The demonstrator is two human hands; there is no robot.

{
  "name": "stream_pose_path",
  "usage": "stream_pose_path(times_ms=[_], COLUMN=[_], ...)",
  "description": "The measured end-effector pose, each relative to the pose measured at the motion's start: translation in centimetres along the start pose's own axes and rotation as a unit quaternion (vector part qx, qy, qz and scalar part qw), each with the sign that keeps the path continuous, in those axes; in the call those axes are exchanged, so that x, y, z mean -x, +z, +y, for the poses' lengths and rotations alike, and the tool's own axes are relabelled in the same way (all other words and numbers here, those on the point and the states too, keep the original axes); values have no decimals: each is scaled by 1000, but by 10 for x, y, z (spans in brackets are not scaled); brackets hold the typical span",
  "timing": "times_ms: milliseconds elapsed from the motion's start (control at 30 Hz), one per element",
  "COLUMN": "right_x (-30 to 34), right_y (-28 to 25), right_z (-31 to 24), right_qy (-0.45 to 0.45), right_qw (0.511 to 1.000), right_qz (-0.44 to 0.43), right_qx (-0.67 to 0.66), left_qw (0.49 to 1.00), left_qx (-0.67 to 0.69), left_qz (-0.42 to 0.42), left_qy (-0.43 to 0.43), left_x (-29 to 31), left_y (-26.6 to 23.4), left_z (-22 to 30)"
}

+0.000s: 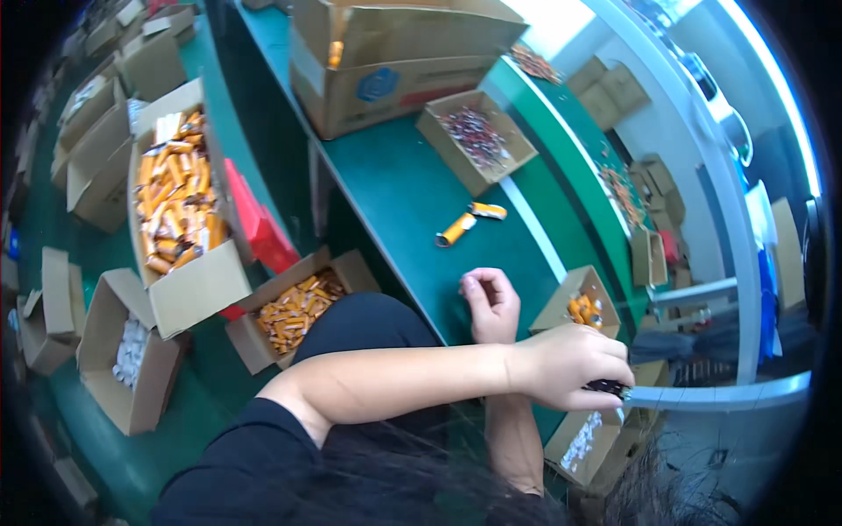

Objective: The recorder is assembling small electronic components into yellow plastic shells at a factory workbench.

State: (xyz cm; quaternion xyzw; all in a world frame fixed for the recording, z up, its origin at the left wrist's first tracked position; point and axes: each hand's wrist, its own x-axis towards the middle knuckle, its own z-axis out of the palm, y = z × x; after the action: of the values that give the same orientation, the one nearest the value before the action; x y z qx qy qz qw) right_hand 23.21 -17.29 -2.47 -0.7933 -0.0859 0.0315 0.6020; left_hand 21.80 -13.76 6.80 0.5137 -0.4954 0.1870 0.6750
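My left arm reaches across to the right, over my right forearm. My left hand (574, 366) is closed around a small dark piece (607, 387) with a pale tip, mostly hidden by the fingers. It is above the small cartons at the table's right edge. My right hand (493, 307) is over the green table, thumb and fingers curled together; whatever is between them, if anything, is too small to tell. Beyond it lie two orange cylinders, one longer (455, 231) and one shorter (488, 210), almost end to end.
A carton of thin dark red and silver pieces (470, 103) stands ahead, beside a large carton (386, 83). On my right are cartons with orange pieces (537, 325) and white pieces (561, 463). Leftward, boxes hold many orange cylinders (180, 188), near a red plastic piece (263, 230).
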Motion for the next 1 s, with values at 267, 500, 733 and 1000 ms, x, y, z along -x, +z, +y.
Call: stream_pose_path(times_ms=[267, 500, 733, 1000], right_x=[-20, -71, -81, -73], right_y=[-70, 5, 5, -13], right_z=[12, 8, 40, 26], right_qy=[-95, -257, -269, -264], right_qw=[966, 895, 869, 875], right_qz=[129, -81, -20, 34], right_qx=[204, 356, 416, 405], left_qw=[999, 996, 995, 991], left_qx=[7, 19, -8, 27], left_qz=[-10, -14, -7, 12], left_qy=[-47, -86, -102, -130], left_x=[5, 11, 15, 14], left_y=[7, 5, -2, -2], left_z=[-13, -25, -29, -31])
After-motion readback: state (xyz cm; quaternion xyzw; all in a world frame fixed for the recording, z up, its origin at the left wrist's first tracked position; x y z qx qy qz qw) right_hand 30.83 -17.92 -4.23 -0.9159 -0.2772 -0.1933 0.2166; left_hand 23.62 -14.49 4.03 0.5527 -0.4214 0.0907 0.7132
